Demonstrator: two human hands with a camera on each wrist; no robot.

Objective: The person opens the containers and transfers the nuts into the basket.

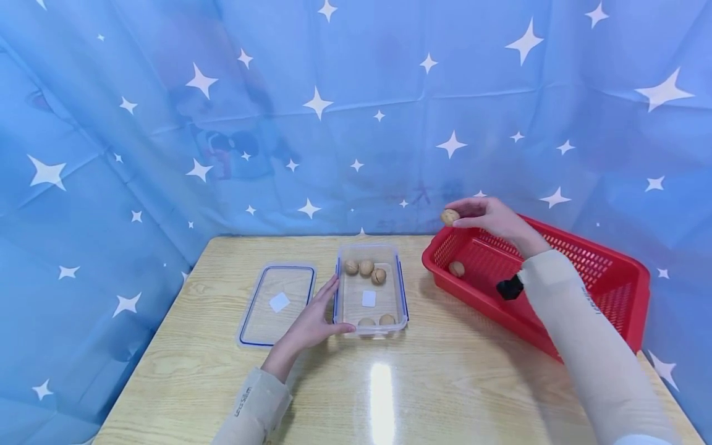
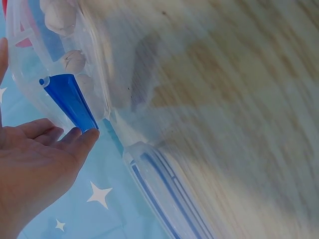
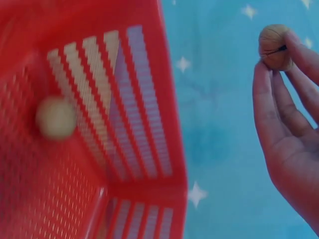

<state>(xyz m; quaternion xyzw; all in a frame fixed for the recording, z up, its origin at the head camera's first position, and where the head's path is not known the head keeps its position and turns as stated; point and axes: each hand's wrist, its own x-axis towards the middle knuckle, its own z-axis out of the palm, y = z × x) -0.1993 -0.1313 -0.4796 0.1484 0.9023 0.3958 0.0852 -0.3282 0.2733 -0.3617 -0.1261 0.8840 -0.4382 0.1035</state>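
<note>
A walnut (image 1: 450,217) is pinched between the fingertips and thumb of my right hand (image 1: 489,219), above the left end of the red basket (image 1: 556,346). The right wrist view shows a dark crack in this walnut (image 3: 275,47). Inside the basket lies another walnut (image 1: 457,269). My left hand (image 1: 311,322) rests with extended fingers against the left side of a clear plastic box (image 1: 371,250). Several walnuts sit in that box, some at its far end and others at its near end. Fingertips touch the box's blue side clip (image 2: 72,102) in the left wrist view.
A clear lid with a blue seal (image 1: 267,337) lies flat on the wooden table (image 1: 434,395), left of the box. White labels show on the lid and in the box. Behind the table hangs a blue curtain (image 1: 378,62) with white stars.
</note>
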